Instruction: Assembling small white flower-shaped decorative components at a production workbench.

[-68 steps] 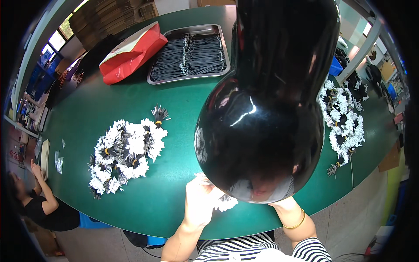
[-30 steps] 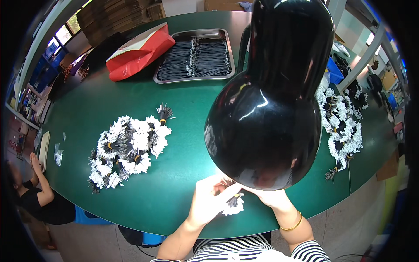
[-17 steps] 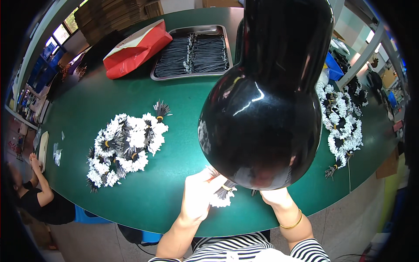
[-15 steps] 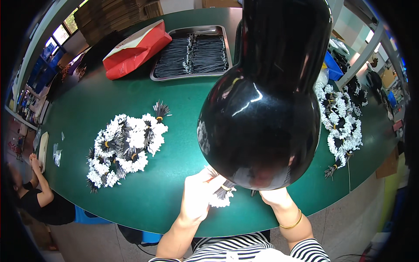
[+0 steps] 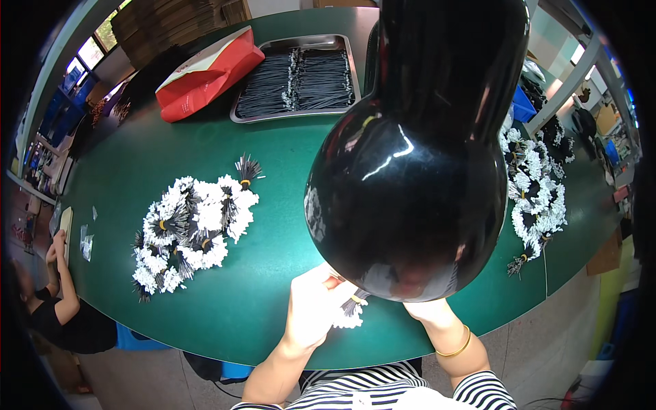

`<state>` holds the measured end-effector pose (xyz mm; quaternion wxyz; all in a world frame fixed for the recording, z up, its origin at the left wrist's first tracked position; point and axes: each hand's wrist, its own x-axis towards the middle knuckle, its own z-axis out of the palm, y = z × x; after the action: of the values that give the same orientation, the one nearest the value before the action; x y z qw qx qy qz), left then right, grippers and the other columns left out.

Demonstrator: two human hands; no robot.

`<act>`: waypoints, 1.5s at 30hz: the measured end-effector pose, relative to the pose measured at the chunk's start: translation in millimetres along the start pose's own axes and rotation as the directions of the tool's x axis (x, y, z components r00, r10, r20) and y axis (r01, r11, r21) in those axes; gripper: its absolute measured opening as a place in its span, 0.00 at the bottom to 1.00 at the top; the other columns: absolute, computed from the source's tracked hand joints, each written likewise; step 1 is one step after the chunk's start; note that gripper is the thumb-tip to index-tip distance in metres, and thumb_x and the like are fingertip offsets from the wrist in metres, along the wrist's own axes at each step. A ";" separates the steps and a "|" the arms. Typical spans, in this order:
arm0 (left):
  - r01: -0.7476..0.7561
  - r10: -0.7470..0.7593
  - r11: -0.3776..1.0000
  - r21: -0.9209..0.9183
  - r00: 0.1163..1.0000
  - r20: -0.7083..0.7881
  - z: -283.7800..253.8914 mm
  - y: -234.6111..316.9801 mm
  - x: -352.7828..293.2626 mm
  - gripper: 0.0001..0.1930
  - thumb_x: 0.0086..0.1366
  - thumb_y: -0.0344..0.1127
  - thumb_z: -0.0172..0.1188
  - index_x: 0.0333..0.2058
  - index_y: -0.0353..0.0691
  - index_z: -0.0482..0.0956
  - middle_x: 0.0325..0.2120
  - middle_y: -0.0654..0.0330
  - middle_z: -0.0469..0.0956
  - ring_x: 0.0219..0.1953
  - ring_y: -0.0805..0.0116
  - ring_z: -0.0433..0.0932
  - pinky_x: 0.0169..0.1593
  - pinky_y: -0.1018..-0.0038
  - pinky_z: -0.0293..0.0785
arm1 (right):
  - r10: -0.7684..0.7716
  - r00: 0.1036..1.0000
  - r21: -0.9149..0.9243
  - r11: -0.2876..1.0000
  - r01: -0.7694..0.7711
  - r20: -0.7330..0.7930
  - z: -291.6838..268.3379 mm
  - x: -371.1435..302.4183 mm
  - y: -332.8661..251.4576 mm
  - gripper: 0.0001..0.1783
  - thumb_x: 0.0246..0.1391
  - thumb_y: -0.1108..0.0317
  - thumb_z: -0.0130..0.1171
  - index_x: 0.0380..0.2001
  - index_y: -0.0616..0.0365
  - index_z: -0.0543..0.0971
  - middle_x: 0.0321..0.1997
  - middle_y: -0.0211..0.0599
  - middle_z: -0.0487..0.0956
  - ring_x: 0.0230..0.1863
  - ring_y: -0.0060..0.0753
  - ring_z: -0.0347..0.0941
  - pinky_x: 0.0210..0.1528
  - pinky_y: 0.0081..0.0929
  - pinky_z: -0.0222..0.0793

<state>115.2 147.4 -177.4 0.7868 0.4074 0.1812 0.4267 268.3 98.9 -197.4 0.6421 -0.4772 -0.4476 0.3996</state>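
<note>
A large glossy black rounded housing point(image 5: 410, 205) with a thick neck fills the middle of the view and covers much of the space above my hands. Below its left edge, my left hand point(image 5: 307, 311) is closed on a small bundle of black wires with white ends point(image 5: 350, 316), tied with a yellow band. The white ends point down toward the table. My right hand point(image 5: 427, 311), with a gold bangle at the wrist, reaches up under the housing's lower edge. Its fingers are hidden there, so whether it holds anything does not show.
On the green table point(image 5: 287, 164), a pile of similar banded bundles point(image 5: 188, 232) lies left, another pile point(image 5: 536, 195) right. A metal tray point(image 5: 297, 117) of black wires stands at the back beside a red bag point(image 5: 208, 78). A person point(image 5: 65, 307) sits at far left.
My left hand still grips the bundle, which now shows less and sits slightly farther right and lower. The whole view has shifted a little. My right hand stays under the housing.
</note>
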 end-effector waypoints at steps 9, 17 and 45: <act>0.097 -0.100 0.988 -0.117 0.995 -0.019 -1.3 -4.7 3.6 0.20 0.52 0.24 0.54 0.45 0.24 0.67 0.39 0.50 0.73 0.40 0.69 0.73 0.44 0.78 0.69 | 0.056 0.998 -0.153 0.987 -0.057 -0.009 -0.6 -1.7 6.0 0.24 0.47 0.74 0.56 0.50 0.64 0.64 0.51 0.40 0.66 0.51 0.30 0.63 0.52 0.25 0.59; 0.109 -0.110 0.994 -0.016 0.994 -0.027 -5.7 -11.2 0.4 0.17 0.54 0.25 0.54 0.43 0.25 0.68 0.36 0.52 0.74 0.36 0.72 0.74 0.40 0.80 0.70 | -0.068 0.998 -0.259 0.964 0.061 -0.018 5.5 0.6 -13.8 0.22 0.46 0.73 0.56 0.47 0.64 0.67 0.49 0.41 0.69 0.48 0.31 0.66 0.50 0.25 0.61; 0.052 -0.048 0.998 0.024 0.989 -0.141 -27.6 -26.6 -11.2 0.46 0.40 0.48 0.69 0.51 0.25 0.56 0.49 0.43 0.62 0.52 0.52 0.64 0.55 0.60 0.60 | -0.110 0.986 -0.666 0.727 0.166 0.126 1.0 2.3 -6.0 0.05 0.41 0.74 0.52 0.19 0.65 0.71 0.19 0.47 0.72 0.20 0.48 0.68 0.24 0.35 0.65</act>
<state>105.3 143.6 -215.9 0.7769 0.3825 0.2524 0.4319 268.5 99.9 -191.0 0.4358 -0.6268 -0.6204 0.1799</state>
